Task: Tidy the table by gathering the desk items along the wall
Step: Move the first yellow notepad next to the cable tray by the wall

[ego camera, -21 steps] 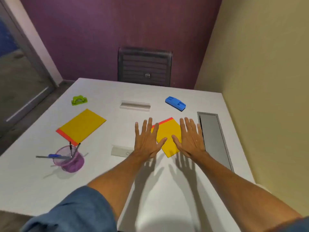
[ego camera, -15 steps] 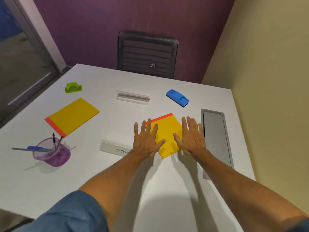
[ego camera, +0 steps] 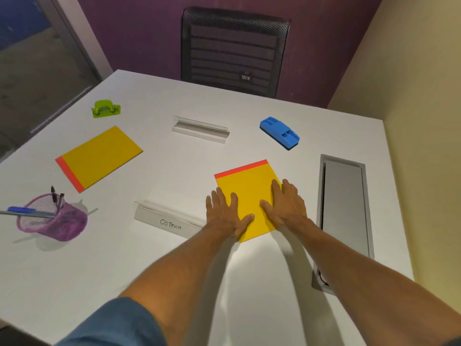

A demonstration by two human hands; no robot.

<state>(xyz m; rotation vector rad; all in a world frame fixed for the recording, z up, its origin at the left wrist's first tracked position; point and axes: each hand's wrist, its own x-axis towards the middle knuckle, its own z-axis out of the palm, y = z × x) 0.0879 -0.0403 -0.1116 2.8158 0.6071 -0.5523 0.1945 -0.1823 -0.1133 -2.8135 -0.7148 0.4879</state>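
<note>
- Cup of purple mesh (ego camera: 52, 221) with pens, far left on the table (ego camera: 74, 283); same spot as a moment ago, well apart from the wall (ego camera: 411, 121).
- Left yellow pad (ego camera: 99, 158), green punch (ego camera: 106, 109) beyond it: unmoved, not yet gathered.
- Two clear name stands, one lettered OSTRICH (ego camera: 169, 222), one blank (ego camera: 200, 129): unmoved too.
- Left hand (ego camera: 224, 213) flat, fingers straight, pressing the left edge of the second yellow pad (ego camera: 249, 191).
- That pad: turned in the last half second from cornerwise to nearly square, red strip now farthest; near the grey hatch (ego camera: 344, 206).
- Right hand (ego camera: 287, 206) flat likewise on the pad's right edge; hands apart, gripping nothing.
- Blue desk tool (ego camera: 279, 136) beyond, untouched.
- Likely meaning: pad aligned, ready to slide right toward the wall; everything else left to gather.
</note>
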